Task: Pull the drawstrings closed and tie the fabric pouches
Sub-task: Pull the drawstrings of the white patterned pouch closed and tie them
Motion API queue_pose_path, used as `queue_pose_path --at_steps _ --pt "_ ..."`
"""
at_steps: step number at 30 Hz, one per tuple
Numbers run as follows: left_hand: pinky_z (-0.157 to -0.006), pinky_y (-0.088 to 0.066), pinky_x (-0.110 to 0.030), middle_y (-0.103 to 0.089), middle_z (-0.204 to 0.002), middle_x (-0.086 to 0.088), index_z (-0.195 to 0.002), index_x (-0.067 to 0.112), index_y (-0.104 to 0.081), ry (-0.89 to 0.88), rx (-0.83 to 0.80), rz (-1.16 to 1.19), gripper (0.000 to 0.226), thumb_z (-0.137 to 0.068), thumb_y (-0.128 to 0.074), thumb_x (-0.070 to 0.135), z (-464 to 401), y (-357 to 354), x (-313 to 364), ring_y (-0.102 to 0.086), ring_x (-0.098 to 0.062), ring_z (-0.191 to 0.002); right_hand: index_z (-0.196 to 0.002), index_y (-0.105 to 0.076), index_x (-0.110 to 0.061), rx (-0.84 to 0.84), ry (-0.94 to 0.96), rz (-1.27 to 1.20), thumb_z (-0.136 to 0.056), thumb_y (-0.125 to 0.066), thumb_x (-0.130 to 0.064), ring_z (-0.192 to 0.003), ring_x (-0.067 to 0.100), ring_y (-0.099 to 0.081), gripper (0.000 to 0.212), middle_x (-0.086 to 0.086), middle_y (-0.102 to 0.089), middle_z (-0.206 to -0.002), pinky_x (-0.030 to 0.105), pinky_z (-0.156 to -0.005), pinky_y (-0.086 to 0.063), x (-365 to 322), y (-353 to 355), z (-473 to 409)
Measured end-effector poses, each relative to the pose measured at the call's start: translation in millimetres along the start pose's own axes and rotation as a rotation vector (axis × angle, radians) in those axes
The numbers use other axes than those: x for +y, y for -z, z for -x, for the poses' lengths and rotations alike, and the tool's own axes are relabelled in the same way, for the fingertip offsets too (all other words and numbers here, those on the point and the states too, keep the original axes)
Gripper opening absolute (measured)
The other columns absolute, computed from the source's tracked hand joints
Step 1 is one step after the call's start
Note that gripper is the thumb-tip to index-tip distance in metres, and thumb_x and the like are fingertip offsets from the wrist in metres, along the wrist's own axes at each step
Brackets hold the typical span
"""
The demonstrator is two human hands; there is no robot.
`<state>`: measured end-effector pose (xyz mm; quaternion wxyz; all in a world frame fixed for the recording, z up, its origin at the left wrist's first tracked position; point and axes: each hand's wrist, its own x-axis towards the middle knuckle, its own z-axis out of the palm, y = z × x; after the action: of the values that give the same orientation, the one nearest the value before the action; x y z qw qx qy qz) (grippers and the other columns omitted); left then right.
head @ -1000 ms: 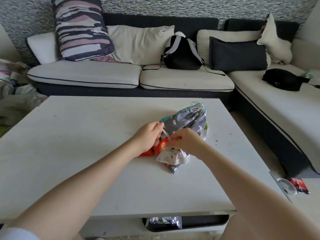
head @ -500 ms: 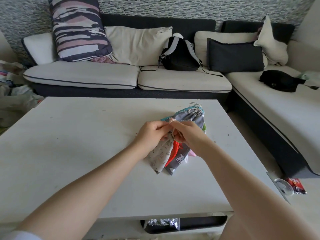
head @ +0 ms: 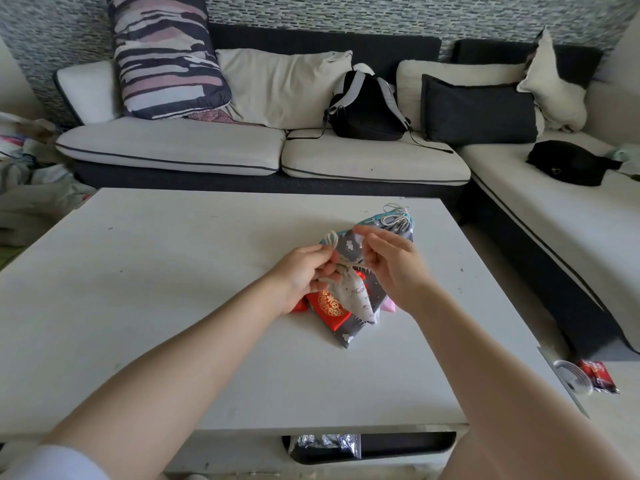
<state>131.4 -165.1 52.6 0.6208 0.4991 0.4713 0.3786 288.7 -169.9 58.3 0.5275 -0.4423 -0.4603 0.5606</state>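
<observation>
Two hands over a heap of pouches, with much of the heap covered or blurred.

The right hand [head: 394,268] was smeared by motion, so its finger positions and any hold on the cord [head: 341,263] could not be told. The left hand [head: 304,273] covered the neck of the pale pouch [head: 353,296] and part of the red pouch [head: 329,308]. A pink pouch [head: 388,305] showed only a corner under the right wrist. The grey pouch [head: 349,336] lay mostly beneath the others. Both forearms ran off the bottom edge. The crumpled foil [head: 329,441] under the table [head: 138,289] was partly cut off.
</observation>
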Motion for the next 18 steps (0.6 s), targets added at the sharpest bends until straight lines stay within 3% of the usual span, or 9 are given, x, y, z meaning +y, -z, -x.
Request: queue_pose_path --at_steps 3,7,11,14,16,18 --pt "-0.053 -0.036 -0.023 -0.044 -0.056 0.003 -0.067 0.017 -0.051 -0.011 0.049 -0.143 0.033 -0.098 -0.039 0.022 -1 -4 4 -0.057 -0.009 -0.051 -0.112 -0.057 0.008 0.043 0.054 0.009 -0.090 -0.037 0.008 -0.061 0.013 -0.038 0.030 0.007 -0.043 -0.068 0.023 -0.059 -0.031 -6 -5 -1" --pt "-0.051 -0.031 -0.026 -0.044 -0.054 0.000 -0.061 0.018 -0.052 0.006 0.151 -0.496 0.036 -0.095 -0.042 0.022 -8 -8 12 -0.042 -0.015 -0.051 -0.099 -0.064 -0.007 -0.124 0.130 0.033 -0.089 -0.034 0.012 -0.061 0.012 -0.048 0.037 0.001 -0.054 -0.069 0.022 -0.062 -0.045 -21 -25 3" --pt "-0.048 -0.032 -0.023 -0.044 -0.055 0.003 -0.057 0.020 -0.043 -0.071 0.082 -0.668 0.036 -0.092 -0.036 0.014 -2 -15 10 -0.042 -0.010 -0.051 -0.103 -0.064 -0.015 -0.141 0.291 0.391 -0.090 -0.037 0.011 -0.068 0.009 -0.057 0.040 -0.003 -0.060 -0.074 0.019 -0.070 -0.049 -22 -43 7" --pt "-0.045 -0.034 -0.012 -0.047 -0.059 0.002 -0.060 0.020 -0.043 -0.185 0.079 -0.798 0.035 -0.093 -0.033 0.014 4 -12 12 -0.043 -0.006 -0.055 -0.109 -0.066 -0.017 -0.147 0.412 0.733 -0.093 -0.041 0.001 -0.082 0.011 -0.062 0.034 -0.012 -0.062 -0.080 0.017 -0.077 -0.047 -25 -46 5" --pt "-0.050 -0.036 -0.018 -0.053 -0.066 -0.005 -0.062 0.019 -0.043 -0.224 0.041 -0.847 0.033 -0.093 -0.034 0.015 6 -7 11 -0.048 -0.013 -0.059 -0.110 -0.067 -0.017 -0.142 0.452 0.855 -0.093 -0.043 -0.002 -0.080 0.009 -0.061 0.033 -0.013 -0.063 -0.081 0.012 -0.071 -0.045 -28 -44 2" --pt "-0.061 -0.041 -0.034 -0.057 -0.068 -0.010 -0.060 0.018 -0.043 -0.257 -0.021 -0.887 0.031 -0.091 -0.037 0.017 8 -4 7 -0.053 -0.023 -0.064 -0.109 -0.068 -0.016 -0.158 0.433 0.941 -0.091 -0.044 -0.002 -0.078 0.007 -0.060 0.033 -0.011 -0.063 -0.080 0.005 -0.068 -0.040 -32 -42 -2"
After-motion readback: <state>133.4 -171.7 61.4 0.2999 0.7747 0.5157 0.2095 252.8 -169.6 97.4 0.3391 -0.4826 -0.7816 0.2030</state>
